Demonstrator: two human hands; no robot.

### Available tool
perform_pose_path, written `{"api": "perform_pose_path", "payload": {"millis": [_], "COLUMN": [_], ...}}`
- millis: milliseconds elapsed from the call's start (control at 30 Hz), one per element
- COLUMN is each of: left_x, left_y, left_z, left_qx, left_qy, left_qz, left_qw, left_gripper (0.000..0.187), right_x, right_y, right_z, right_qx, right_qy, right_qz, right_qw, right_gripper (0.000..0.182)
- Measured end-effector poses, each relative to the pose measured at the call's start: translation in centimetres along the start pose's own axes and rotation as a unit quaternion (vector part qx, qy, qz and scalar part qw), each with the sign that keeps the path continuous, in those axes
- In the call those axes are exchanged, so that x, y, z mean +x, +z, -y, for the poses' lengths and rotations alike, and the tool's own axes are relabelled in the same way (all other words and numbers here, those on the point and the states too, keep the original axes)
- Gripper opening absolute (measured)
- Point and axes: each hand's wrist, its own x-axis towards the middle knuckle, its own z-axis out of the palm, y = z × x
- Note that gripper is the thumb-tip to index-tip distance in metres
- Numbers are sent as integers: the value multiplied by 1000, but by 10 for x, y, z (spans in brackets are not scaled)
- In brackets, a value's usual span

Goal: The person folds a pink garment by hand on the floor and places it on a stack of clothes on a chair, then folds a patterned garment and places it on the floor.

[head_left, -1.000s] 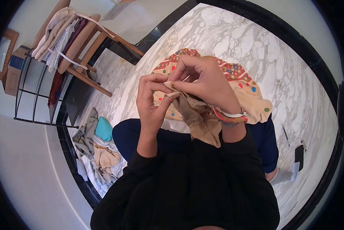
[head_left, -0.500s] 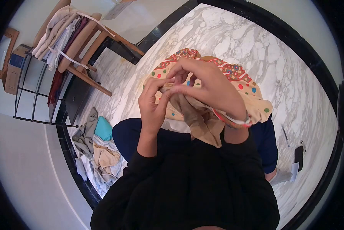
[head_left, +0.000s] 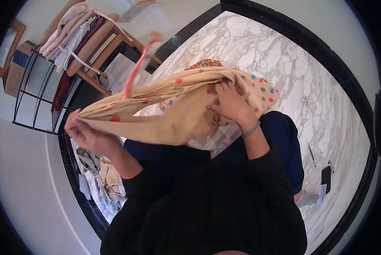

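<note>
A beige cloth garment (head_left: 173, 121) with coloured dots is stretched between my hands above my lap; its exact kind does not show. At its left end my left hand (head_left: 90, 136) is closed, pinching the gathered edge. My right hand (head_left: 233, 103) lies on the inner side of the fabric, fingers spread and thumb apart. From the upper edge a red cord (head_left: 135, 76) swings up, its end blurred by motion. More of the cloth, with a red patterned part (head_left: 205, 63), lies beyond the raised edge on the floor.
A wooden chair (head_left: 92, 44) with folded clothes (head_left: 73, 36) stands at upper left beside a black metal rack (head_left: 35, 95). Crumpled clothes (head_left: 111, 174) lie on the marble floor (head_left: 326, 114) at left. A black phone-like object (head_left: 326, 179) and a pen-like stick (head_left: 312, 155) are at right.
My hands were together at the middle on a bunched part of the cloth. Now they are apart, the left hand far to the left, the cloth spread between them and the cord swinging up.
</note>
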Motion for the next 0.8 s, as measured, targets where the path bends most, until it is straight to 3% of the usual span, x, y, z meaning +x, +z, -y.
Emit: {"api": "perform_pose_path", "payload": {"millis": [33,133,167,267,333,400,433,467,500,533,567,600,633,700,733,767,800], "left_x": [7,20,23,29,39,50,57,62,68,69,72,75,77,89,98,110,113], "left_y": [-8,-32,-42,-57,-74,-94,-104,-116,-134,-132,-144,-157,-139,-79,-54,-36,0], "left_z": [-4,-14,-13,-15,-16,-22,-31,-37,-34,-39,-31,-21,-23,-3,25,66,67], "left_qx": [-11,25,83,124,125,152,176,197,203,217,165,114,88,33,-111,-143,-132], "left_qy": [9,37,65,80,86,75,60,45,92,109,51,-8,-122,-315,-407,-454,-420], "left_qz": [-20,-35,-12,-27,-68,-116,-144,-173,-138,-118,-36,49,148,314,407,412,394], "left_qw": [1000,998,994,989,986,979,972,964,965,963,984,992,978,895,810,777,807], "left_gripper": [20,19,18,18,19,21,22,22,24,22,21,20,19,23,25,27,28], "right_x": [2,15,16,13,3,-21,-43,-78,-104,-111,-133,-144,-147,-125,-81,-38,6], "right_y": [2,50,60,34,5,-60,-89,-133,-159,-169,-183,-195,-177,-180,-189,-199,-208], "right_z": [3,-4,2,16,3,-13,-18,-5,-19,-28,-28,-29,-28,-23,-32,-42,-51], "right_qx": [-31,-148,-150,-112,-29,150,200,247,248,298,345,344,425,361,303,243,181], "right_qy": [7,-102,-67,-44,-85,-214,-281,-279,-340,-540,-542,-522,-395,-218,-191,-164,-137], "right_qz": [-1,-150,-153,-6,11,82,58,97,163,136,130,96,-101,-223,-228,-230,-229], "right_qw": [1000,972,975,993,996,962,937,923,893,776,755,775,808,879,905,928,946], "right_gripper": [68,68,59,51,38,36,39,38,34,30,29,29,27,21,17,15,15]}}
